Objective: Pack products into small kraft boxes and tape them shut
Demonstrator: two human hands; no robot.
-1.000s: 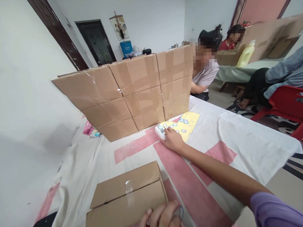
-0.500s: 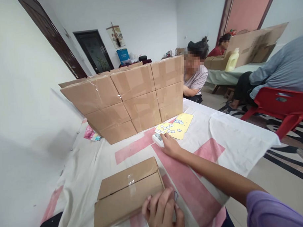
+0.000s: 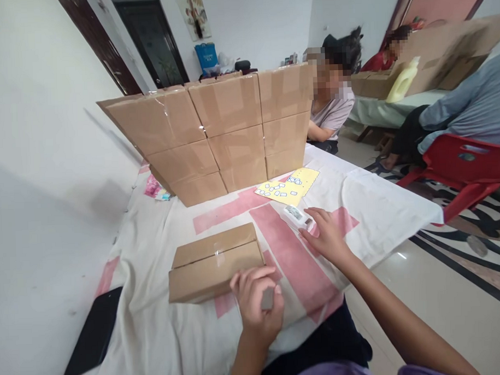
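Observation:
My right hand is around the near end of a small white box with a dark picture on top, thumb on one side and fingers on the other. The box is slightly blurred. My left hand hovers with curled fingers by the front right corner of a closed brown cardboard box. A small greyish patch shows between its thumb and fingers, too unclear to name. A yellow sheet with outlined white shapes lies beyond the white box.
A tall wall of taped cardboard boxes stands across the table's far side. At left are a black flat object and a pink packet. A person sits behind the boxes. A red chair holds another person at right.
My right hand and the white box have moved right and nearer to me, away from the yellow sheet's left end. My left hand stays by the cardboard box. The view has tilted down.

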